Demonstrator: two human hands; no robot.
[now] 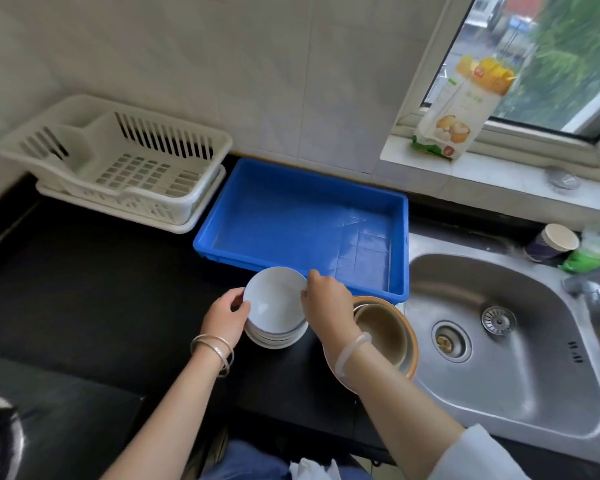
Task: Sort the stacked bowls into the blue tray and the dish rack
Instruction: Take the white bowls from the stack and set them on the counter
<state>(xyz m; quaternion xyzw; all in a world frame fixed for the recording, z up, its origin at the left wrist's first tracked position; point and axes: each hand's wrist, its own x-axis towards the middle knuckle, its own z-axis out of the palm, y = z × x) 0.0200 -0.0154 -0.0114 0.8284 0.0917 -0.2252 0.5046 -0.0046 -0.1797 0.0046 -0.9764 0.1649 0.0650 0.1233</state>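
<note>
A stack of several white bowls (275, 336) stands on the black counter, just in front of the blue tray (399, 244). The top white bowl (274, 297) is tilted up off the stack. My left hand (226, 318) holds its left rim and my right hand (326, 303) pinches its right rim. To the right, partly behind my right wrist, sits a stack of tan bowls (385, 329). The blue tray has nothing in it. The white dish rack (118, 157) stands at the back left, also with nothing in it.
A steel sink (499, 341) lies to the right of the bowls. A paper cup (551, 242) and green packets stand behind it. A food box (461, 109) leans on the window sill. A dark pot rim shows at the bottom left.
</note>
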